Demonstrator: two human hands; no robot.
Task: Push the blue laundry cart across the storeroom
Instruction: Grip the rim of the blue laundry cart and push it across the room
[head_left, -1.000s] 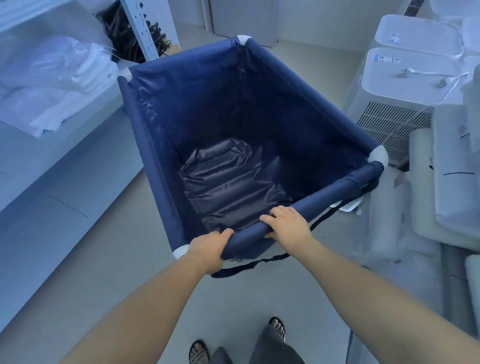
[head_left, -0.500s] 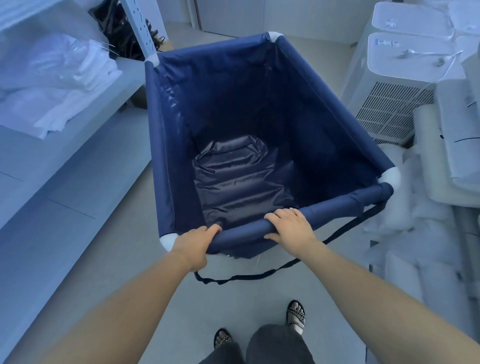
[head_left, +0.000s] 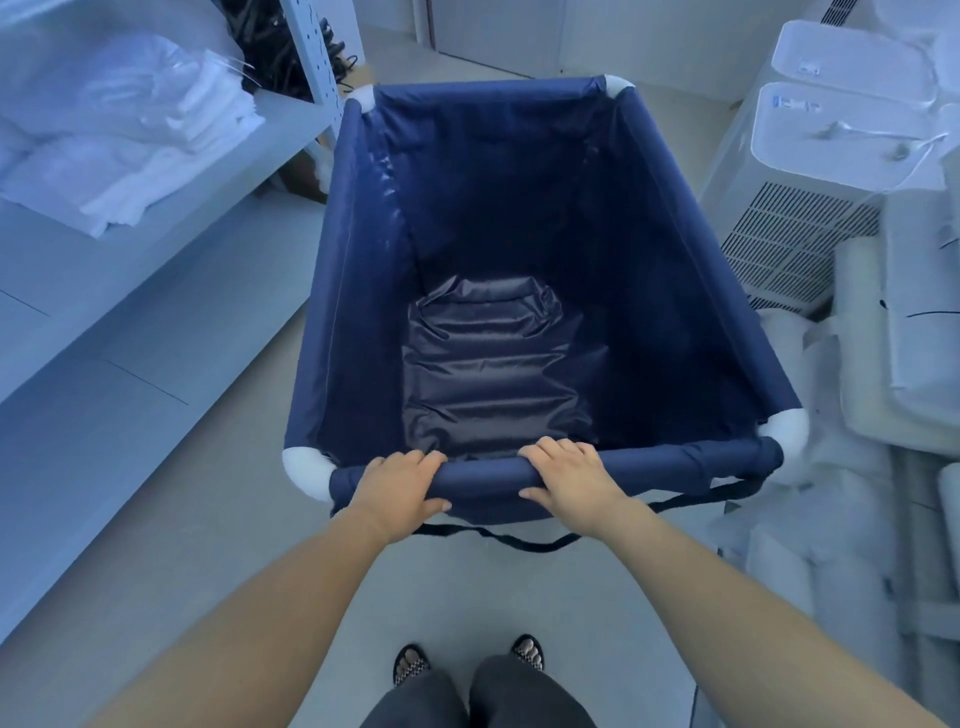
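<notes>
The blue laundry cart (head_left: 358, 270) fills the middle of the head view: a dark blue fabric bin on a frame with white corner joints, and nothing inside but its crumpled liner. Its near rim bar runs straight across in front of me. My left hand (head_left: 397, 491) grips that bar left of centre, fingers curled over the top. My right hand (head_left: 569, 480) grips it just right of centre in the same way. A black strap (head_left: 524, 543) hangs loose below the near rim.
White shelving (head_left: 156, 270) with folded white linen (head_left: 156, 135) runs along the left. White appliances (head_left: 810, 156) and stacked white padded items (head_left: 883, 415) crowd the right side. Bare floor leads past the cart's far end toward a wall. My feet show below.
The cart has swung round from a skewed angle and now points straight ahead between shelving and appliances. Both hands have kept their hold on the near bar.
</notes>
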